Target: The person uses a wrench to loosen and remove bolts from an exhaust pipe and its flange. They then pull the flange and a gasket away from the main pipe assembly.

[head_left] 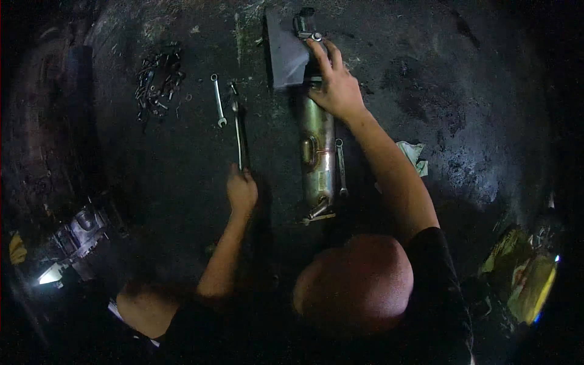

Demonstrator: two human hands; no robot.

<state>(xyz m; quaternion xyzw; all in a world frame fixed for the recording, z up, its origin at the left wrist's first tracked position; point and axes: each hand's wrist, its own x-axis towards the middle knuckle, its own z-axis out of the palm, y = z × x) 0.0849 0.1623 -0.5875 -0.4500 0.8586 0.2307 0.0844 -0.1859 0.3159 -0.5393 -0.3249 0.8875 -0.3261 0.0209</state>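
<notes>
A long-handled metal wrench [238, 137] points away from me, its lower end closed in my left hand [242, 190]; the head's details are too dim to make out. To the right lies a shiny metal cylinder [317, 131] with a small looped pipe on its side. At its far end a dark grey metal bracket [285, 58] is set against it. My right hand [338, 88] grips across this far end, thumb near the cylinder's top and fingertips by a bolt head [316, 37]. The palm hides part of the joint.
A combination wrench [219, 100] lies left of the long one, another [342, 167] beside the cylinder. Loose bolts [159, 85] are heaped far left. A pale rag [413, 155] lies under my right forearm. Metal parts [82, 234] stand at left, a yellow item [529, 283] at right.
</notes>
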